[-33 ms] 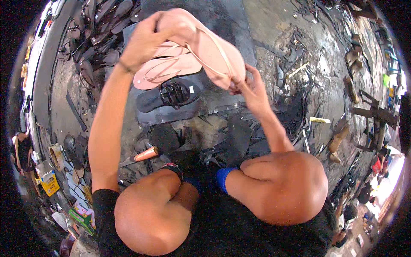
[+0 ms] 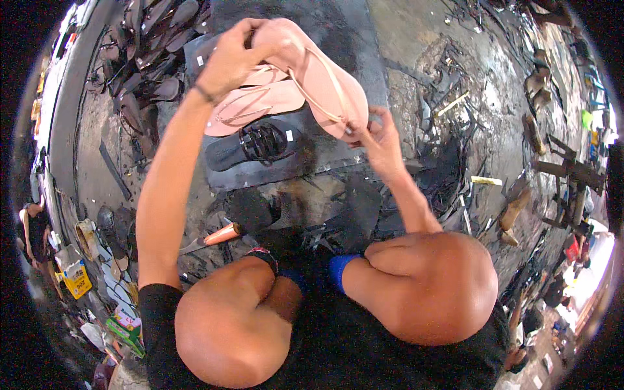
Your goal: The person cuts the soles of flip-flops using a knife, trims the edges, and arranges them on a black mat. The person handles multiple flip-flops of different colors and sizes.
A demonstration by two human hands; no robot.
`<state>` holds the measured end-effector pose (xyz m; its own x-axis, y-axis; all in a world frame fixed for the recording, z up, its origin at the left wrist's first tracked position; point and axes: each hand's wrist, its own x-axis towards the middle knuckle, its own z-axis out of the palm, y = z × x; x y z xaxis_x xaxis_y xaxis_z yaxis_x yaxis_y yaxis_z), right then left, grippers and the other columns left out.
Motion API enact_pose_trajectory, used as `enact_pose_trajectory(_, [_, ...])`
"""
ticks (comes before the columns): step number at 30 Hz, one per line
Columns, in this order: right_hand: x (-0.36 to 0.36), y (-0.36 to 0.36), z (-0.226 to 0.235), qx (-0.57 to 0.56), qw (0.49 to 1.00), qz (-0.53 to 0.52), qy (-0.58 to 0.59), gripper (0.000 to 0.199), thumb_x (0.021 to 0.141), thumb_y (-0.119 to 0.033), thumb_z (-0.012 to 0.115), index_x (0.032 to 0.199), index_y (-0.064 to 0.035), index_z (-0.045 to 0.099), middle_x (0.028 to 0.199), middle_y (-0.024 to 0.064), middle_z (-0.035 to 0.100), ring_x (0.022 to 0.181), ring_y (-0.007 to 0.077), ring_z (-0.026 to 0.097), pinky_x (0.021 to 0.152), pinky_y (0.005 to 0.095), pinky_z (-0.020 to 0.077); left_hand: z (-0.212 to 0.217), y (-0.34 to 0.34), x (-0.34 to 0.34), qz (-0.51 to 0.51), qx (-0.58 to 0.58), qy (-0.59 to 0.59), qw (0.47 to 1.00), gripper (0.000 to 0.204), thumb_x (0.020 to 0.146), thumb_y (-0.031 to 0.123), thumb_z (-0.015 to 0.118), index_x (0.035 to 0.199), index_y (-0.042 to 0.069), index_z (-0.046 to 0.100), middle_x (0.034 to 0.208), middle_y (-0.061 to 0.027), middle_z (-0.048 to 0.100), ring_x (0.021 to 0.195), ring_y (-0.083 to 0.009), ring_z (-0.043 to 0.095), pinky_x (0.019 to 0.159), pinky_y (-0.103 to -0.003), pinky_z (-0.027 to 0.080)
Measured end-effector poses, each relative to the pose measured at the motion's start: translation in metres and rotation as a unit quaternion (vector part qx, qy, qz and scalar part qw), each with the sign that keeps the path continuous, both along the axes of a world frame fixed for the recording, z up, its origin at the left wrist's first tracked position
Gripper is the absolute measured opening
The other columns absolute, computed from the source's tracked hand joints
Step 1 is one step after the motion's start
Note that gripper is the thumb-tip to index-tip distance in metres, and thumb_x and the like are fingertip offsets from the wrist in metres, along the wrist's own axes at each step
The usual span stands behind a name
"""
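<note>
A pink thong sandal point(image 2: 341, 88) is held up in front of me by both hands. My left hand point(image 2: 237, 58) grips its rounded far-left end, the thumb lying across the sole. At the other end, my right hand point(image 2: 379, 143) pinches the edge near where the thin straps meet. Partly behind it, another pink thong sandal point(image 2: 260, 107) lies below my left hand, with more pink straps just above. Closer to me is a black strappy sandal point(image 2: 260, 144) with a small white label. These lie on a dark flat board point(image 2: 260, 177).
Several dark sandals point(image 2: 133, 84) are heaped at the far left. An orange-handled knife point(image 2: 222, 234) lies by my left knee. Black scraps point(image 2: 435, 166) litter the floor, and a dark wooden frame point(image 2: 569, 172) stands at the right.
The held sandal has shifted slightly toward me, and my left hand slightly right. My right hand has moved a little nearer. Both grips stay the same.
</note>
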<state>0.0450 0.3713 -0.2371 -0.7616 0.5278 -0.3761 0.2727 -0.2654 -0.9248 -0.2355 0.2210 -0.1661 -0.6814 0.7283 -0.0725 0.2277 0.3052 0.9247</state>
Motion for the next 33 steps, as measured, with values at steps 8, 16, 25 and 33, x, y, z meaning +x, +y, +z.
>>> enact_pose_trajectory(8, [0.018, -0.022, -0.064, 0.133, 0.977, 0.019, -0.165, 0.053, 0.087, -0.02, 0.079, 0.123, 0.0048, 0.048, 0.09, 0.0149, 0.071, 0.077, 0.0186, 0.07, 0.065, 0.0302, 0.0558, -0.112, 0.068, -0.017, -0.095, -0.164, 0.065, 0.98, 0.06, 0.075, 0.042, 0.084, 0.12, 0.005, 0.07, 0.108, -0.0147, 0.074, 0.099, -0.0272, 0.071, 0.091, -0.037, 0.055])
enact_pose_trajectory(16, [0.016, -0.02, -0.064, 0.155, 0.972, 0.021, -0.174, 0.054, 0.086, -0.024, 0.079, 0.124, 0.0011, 0.051, 0.089, 0.018, 0.073, 0.082, 0.028, 0.074, 0.073, 0.0375, 0.058, -0.116, 0.089, -0.02, -0.123, -0.218, 0.149, 0.957, 0.042, 0.076, 0.034, 0.081, 0.107, 0.005, 0.074, 0.103, -0.0147, 0.075, 0.098, -0.0294, 0.071, 0.091, -0.038, 0.055])
enact_pose_trajectory(25, [0.003, -0.009, -0.05, 0.286, 0.92, 0.094, -0.251, 0.052, 0.082, -0.029, 0.081, 0.119, 0.0, 0.058, 0.104, 0.0183, 0.068, 0.083, 0.0297, 0.069, 0.077, 0.0397, 0.0545, -0.145, 0.093, -0.014, -0.163, -0.274, 0.306, 0.897, 0.038, 0.08, 0.037, 0.075, 0.102, 0.005, 0.075, 0.097, -0.0187, 0.073, 0.095, -0.0353, 0.069, 0.093, -0.045, 0.05])
enact_pose_trajectory(33, [0.012, -0.003, -0.07, 0.303, 0.925, 0.074, -0.215, 0.067, 0.082, -0.018, 0.08, 0.133, 0.0059, 0.044, 0.116, 0.0185, 0.056, 0.105, 0.0291, 0.059, 0.094, 0.0401, 0.0473, -0.099, 0.021, 0.042, -0.031, -0.134, 0.403, 0.905, 0.033, 0.076, 0.032, 0.073, 0.1, 0.01, 0.073, 0.114, -0.0163, 0.067, 0.112, -0.0387, 0.057, 0.099, -0.051, 0.046])
